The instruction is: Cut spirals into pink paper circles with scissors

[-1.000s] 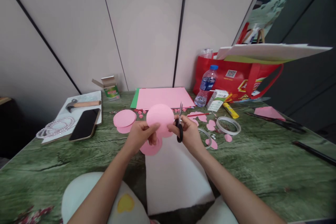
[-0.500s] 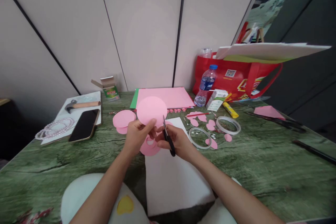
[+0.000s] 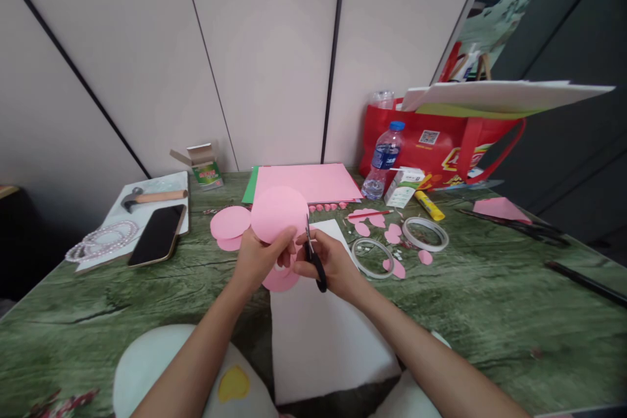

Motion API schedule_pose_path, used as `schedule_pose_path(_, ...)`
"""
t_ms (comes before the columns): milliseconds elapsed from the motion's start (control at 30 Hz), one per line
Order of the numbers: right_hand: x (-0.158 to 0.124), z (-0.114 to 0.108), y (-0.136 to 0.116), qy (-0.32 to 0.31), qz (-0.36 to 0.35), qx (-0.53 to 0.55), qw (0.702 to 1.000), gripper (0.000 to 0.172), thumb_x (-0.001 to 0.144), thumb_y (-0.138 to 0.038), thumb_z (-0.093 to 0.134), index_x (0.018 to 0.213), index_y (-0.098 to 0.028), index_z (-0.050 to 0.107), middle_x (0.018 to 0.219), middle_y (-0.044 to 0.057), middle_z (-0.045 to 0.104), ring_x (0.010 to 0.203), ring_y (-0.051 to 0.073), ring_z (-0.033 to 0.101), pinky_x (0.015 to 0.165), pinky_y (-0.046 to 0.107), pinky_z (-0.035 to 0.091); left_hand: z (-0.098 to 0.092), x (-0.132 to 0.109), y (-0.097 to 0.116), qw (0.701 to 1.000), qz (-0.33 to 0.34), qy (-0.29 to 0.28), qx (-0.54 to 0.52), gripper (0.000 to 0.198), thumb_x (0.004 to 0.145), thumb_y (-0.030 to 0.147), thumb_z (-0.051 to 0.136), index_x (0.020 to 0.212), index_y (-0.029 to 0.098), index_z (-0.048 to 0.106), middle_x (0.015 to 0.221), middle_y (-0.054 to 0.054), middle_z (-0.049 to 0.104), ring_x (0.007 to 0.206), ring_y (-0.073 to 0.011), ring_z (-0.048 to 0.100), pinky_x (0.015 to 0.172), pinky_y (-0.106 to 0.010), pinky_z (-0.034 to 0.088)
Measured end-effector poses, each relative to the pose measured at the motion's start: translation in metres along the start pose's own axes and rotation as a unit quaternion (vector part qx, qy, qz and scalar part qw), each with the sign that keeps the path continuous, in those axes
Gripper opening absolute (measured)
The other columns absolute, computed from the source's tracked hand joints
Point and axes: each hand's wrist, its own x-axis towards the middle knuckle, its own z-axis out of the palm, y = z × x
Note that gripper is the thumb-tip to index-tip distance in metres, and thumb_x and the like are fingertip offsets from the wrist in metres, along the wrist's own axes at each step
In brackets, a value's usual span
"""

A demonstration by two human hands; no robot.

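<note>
Between the thumb and fingers of my left hand (image 3: 259, 259) is a round pink paper (image 3: 278, 212), held upright by its lower edge. My right hand (image 3: 333, 262) grips black-handled scissors (image 3: 317, 266), whose blades point up at the paper's right edge. Whether the blades are parted is hard to tell. Under my hands lie a pink ring-like piece (image 3: 280, 281) and a white sheet (image 3: 328, 333). To the left of my left hand, pink paper circles (image 3: 230, 222) overlap on the green table (image 3: 196, 300).
Tape rolls (image 3: 425, 234), pink scraps (image 3: 392, 233) and a glue stick (image 3: 430, 205) lie to the right. A bottle (image 3: 385, 160), a carton (image 3: 404, 187) and a red bag (image 3: 431, 144) stand behind. A phone (image 3: 157, 235) and hammer (image 3: 157, 196) are at the left.
The pink round paper has shifted slightly down and to the left with my left hand's fingers. My right hand and the scissors are nearly where they were.
</note>
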Motion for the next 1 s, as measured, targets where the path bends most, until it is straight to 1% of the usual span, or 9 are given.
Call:
schedule_pose_path(167, -0.0005, 0.0017, -0.0017, 0.013, 0.005, -0.003, 1.000, 0.044, 0.053, -0.034, 0.076, 0.081, -0.018, 0.046, 0.057, -0.006, 0.049, 0.052, 0.008, 0.042, 0.051, 0.022, 0.033, 0.0028, -0.0022, 0.0051, 1.000, 0.000, 0.003, -0.007, 0.030, 0.071, 0.028, 0.058, 0.046, 0.011, 0.054, 0.040, 0.000, 0.052, 0.035, -0.0085, 0.046, 0.036, -0.020, 0.039)
schedule_pose_path(333, -0.0013, 0.0031, -0.0011, 0.017, 0.006, 0.000, 1.000, 0.043, 0.054, -0.037, 0.075, 0.079, -0.019, 0.046, 0.056, -0.006, 0.049, 0.049, 0.008, 0.039, 0.047, 0.022, 0.030, 0.0030, -0.0030, 0.0072, 1.000, -0.004, 0.007, -0.007, 0.030, 0.071, 0.027, 0.058, 0.046, 0.012, 0.052, 0.040, 0.000, 0.050, 0.036, -0.0082, 0.046, 0.037, -0.020, 0.039)
schedule_pose_path(600, -0.0012, 0.0064, 0.0027, 0.017, -0.001, 0.025, 1.000, 0.041, 0.055, -0.042, 0.074, 0.077, -0.021, 0.046, 0.061, -0.004, 0.051, 0.052, 0.011, 0.047, 0.052, 0.026, 0.037, 0.0030, -0.0034, 0.0088, 1.000, -0.008, 0.001, -0.014, 0.029, 0.071, 0.028, 0.058, 0.047, 0.012, 0.054, 0.042, 0.000, 0.054, 0.037, -0.0089, 0.048, 0.039, -0.020, 0.041)
schedule_pose_path(733, -0.0013, 0.0066, 0.0034, 0.022, -0.016, 0.008, 1.000, 0.043, 0.055, -0.041, 0.074, 0.082, -0.021, 0.047, 0.063, -0.003, 0.052, 0.057, 0.012, 0.050, 0.057, 0.027, 0.040, 0.0035, -0.0034, 0.0091, 1.000, -0.005, 0.014, 0.001, 0.028, 0.069, 0.027, 0.060, 0.046, 0.012, 0.053, 0.041, 0.000, 0.054, 0.038, -0.0089, 0.048, 0.040, -0.019, 0.041)
schedule_pose_path(867, -0.0016, 0.0056, 0.0024, 0.024, -0.048, -0.003, 0.999, 0.043, 0.057, -0.037, 0.074, 0.085, -0.019, 0.047, 0.063, -0.004, 0.051, 0.059, 0.011, 0.048, 0.055, 0.025, 0.038, 0.0035, -0.0046, 0.0084, 1.000, -0.013, -0.015, 0.016, 0.034, 0.071, 0.029, 0.057, 0.042, 0.013, 0.050, 0.036, 0.000, 0.050, 0.034, -0.0081, 0.045, 0.038, -0.019, 0.038)
schedule_pose_path(1000, -0.0023, 0.0052, 0.0009, 0.030, -0.039, -0.010, 0.999, 0.042, 0.058, -0.036, 0.074, 0.085, -0.019, 0.046, 0.062, -0.004, 0.049, 0.056, 0.010, 0.045, 0.052, 0.023, 0.035, 0.0034, -0.0056, 0.0078, 1.000, -0.012, -0.019, 0.002, 0.033, 0.072, 0.028, 0.057, 0.043, 0.013, 0.050, 0.036, 0.001, 0.049, 0.033, -0.0075, 0.044, 0.037, -0.019, 0.037)
